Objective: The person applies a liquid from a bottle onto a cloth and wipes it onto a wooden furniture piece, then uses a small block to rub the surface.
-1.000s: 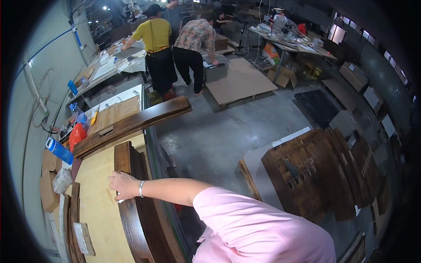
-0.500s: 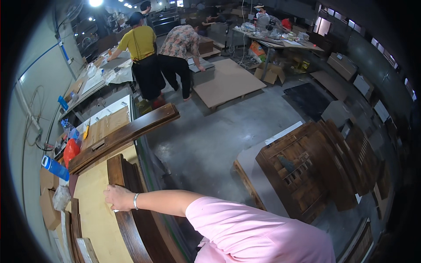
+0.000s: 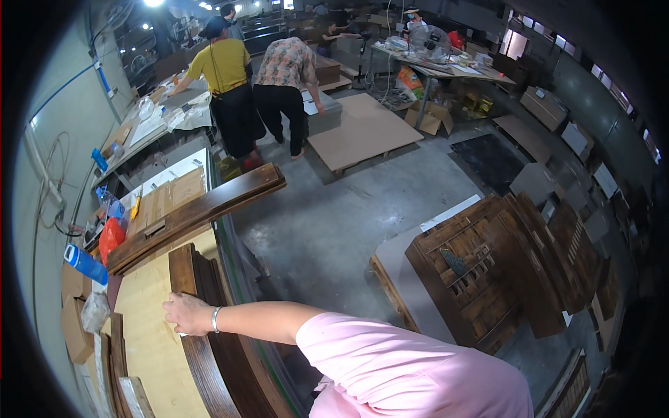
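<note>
Beyond the right grip, one floral-shirted co-worker bends lower; what the grip holds, I cannot tell; uneven pressing could shift the dark wooden moulding beneath.

Own hands: one was in view
Silver bracelets: one was worn
Dark wooden pieces at the hands: at least one lay there
Pink sleeves: one was visible
Blue bottles: at least two were visible
Red bags near the bottles: one was seen
Yellow shirts: one was seen
Flowered shirts: one was seen
</note>
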The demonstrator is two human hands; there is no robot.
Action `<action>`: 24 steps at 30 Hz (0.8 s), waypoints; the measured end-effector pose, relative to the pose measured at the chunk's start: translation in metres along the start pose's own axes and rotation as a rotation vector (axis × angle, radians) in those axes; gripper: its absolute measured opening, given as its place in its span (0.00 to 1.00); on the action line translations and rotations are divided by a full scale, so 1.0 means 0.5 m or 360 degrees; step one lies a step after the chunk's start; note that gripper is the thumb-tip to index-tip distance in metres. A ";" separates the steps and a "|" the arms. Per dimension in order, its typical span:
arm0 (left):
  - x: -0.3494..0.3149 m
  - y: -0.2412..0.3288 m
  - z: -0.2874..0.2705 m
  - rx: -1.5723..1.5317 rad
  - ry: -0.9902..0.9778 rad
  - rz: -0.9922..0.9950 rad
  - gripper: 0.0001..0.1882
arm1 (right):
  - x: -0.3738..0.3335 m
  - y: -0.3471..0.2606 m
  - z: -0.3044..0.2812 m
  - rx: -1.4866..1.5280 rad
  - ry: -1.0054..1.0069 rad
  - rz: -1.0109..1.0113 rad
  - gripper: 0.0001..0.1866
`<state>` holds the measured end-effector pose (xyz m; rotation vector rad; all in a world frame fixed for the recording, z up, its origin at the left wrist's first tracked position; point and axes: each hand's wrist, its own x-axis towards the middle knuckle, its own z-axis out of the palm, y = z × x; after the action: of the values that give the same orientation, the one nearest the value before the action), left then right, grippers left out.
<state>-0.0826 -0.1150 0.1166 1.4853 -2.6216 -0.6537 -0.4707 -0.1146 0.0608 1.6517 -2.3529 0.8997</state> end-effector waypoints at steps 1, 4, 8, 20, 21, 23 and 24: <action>0.000 0.000 0.000 -0.0005 -0.0009 -0.0002 0.24 | 0.000 0.000 -0.001 -0.0002 0.0005 0.0000 0.16; 0.000 0.002 -0.001 -0.0024 -0.0022 -0.0029 0.24 | -0.001 -0.003 -0.002 -0.0006 0.0019 -0.0009 0.16; -0.004 0.010 -0.002 0.0004 -0.0011 -0.0029 0.24 | 0.000 0.000 0.001 -0.0013 0.0003 -0.0003 0.15; -0.005 0.002 0.000 0.0045 0.0033 0.0011 0.25 | 0.000 -0.001 0.004 -0.0014 0.0031 -0.0003 0.15; -0.006 0.004 0.000 0.0052 0.0040 0.0018 0.25 | -0.001 -0.001 0.005 -0.0012 0.0041 -0.0006 0.14; -0.006 0.004 -0.001 0.0058 0.0047 0.0025 0.25 | -0.002 -0.001 0.005 -0.0009 0.0051 -0.0010 0.14; -0.006 0.004 -0.001 0.0047 0.0038 0.0013 0.25 | -0.002 -0.001 0.004 -0.0018 0.0043 -0.0010 0.14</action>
<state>-0.0825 -0.1119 0.1181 1.4800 -2.6293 -0.5953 -0.4695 -0.1152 0.0589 1.6314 -2.3297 0.9002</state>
